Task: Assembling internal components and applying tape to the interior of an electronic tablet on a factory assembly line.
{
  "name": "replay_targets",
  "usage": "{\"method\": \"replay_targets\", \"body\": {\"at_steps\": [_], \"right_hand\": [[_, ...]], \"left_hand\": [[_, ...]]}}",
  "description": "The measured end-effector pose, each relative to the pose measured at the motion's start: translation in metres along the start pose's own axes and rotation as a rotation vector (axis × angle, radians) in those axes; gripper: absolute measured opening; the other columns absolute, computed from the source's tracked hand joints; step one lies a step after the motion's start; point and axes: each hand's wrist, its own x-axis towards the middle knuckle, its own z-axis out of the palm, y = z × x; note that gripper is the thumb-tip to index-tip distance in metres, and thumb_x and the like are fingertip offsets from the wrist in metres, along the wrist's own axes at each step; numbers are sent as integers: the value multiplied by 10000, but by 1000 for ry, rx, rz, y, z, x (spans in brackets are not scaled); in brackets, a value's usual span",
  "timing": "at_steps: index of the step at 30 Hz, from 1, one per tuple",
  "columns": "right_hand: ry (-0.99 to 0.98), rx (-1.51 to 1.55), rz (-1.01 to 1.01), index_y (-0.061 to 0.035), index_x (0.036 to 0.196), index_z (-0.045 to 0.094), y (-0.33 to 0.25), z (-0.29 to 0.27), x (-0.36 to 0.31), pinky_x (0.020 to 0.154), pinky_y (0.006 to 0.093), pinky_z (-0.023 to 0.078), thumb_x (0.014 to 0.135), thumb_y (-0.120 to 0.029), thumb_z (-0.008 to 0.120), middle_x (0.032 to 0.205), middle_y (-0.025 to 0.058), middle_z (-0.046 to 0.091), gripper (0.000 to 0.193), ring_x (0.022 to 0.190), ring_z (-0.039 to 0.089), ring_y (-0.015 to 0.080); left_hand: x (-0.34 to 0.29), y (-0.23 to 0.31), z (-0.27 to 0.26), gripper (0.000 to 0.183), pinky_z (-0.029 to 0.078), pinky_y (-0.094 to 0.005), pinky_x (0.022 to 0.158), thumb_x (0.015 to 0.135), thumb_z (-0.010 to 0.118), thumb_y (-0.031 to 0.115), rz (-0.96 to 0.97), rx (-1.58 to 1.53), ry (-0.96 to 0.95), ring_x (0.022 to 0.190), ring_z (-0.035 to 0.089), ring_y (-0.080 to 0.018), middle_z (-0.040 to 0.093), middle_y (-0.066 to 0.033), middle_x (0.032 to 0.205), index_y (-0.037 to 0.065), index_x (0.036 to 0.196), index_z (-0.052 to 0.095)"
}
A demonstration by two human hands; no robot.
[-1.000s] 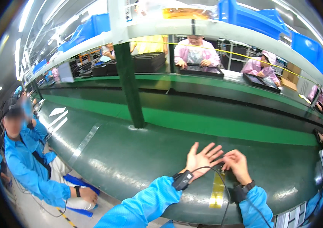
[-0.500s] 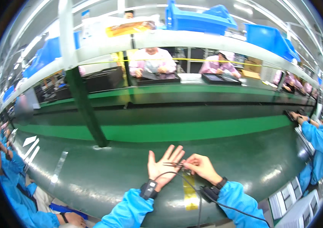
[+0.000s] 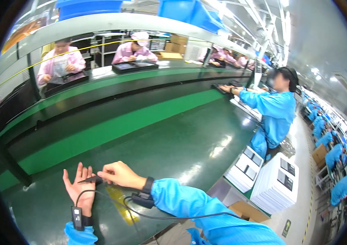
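Note:
My left hand [image 3: 81, 192] lies palm up over the dark green worktop [image 3: 173, 159], fingers stretched out, holding nothing. From the right, my right hand [image 3: 121, 174] pinches a pair of dark, pointed tweezers [image 3: 87, 179]. Their tips reach across the left palm near the base of the fingers; whether they touch the skin I cannot tell. A black device [image 3: 76, 217] is strapped to my left wrist, and a black box [image 3: 143, 200] sits by the right one. A thin black cable [image 3: 157, 217] loops between the wrists. Yellow tape [image 3: 121, 206] shows on the worktop below my hands.
Stacks of white printed sheets or flat boxes [image 3: 275, 185] stand to the right. Beyond them a co-worker in blue [image 3: 269, 114] reaches over the bench. People in pink [image 3: 61, 63] sit across the line. Blue bins [image 3: 190, 14] rest on the overhead shelf; a dark post [image 3: 8, 157] rises at left.
The view has swung to the right, so my hands now appear farther left and the stacks and co-worker more fully. The tweezers stay in my right hand over the open left palm.

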Motion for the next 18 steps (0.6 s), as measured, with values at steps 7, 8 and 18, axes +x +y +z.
{"method": "replay_targets", "body": {"at_steps": [7,8,18], "right_hand": [[175,248,73,-14,758,635,8,-4,-1,420,252,372,959,-289,626,576,21,600,341,451,511,75],[178,250,72,-14,758,635,10,-3,0,420,252,372,959,-289,626,576,21,600,341,451,511,75],[178,389,101,-14,799,625,18,-2,4,412,225,358,967,-278,626,626,17,604,313,453,488,56]], "left_hand": [[7,-13,-14,532,307,-405,1151,1026,460,326,13,382,-151,1380,384,-248,415,-125,1494,39,1466,371],[9,-11,-22,527,319,-399,1147,1027,465,315,14,451,-181,1374,396,-248,413,-132,1495,35,1463,372],[13,-8,-35,515,370,-383,1126,1044,439,323,-21,564,-173,1323,478,-264,463,-160,1453,-20,1426,395]]}}
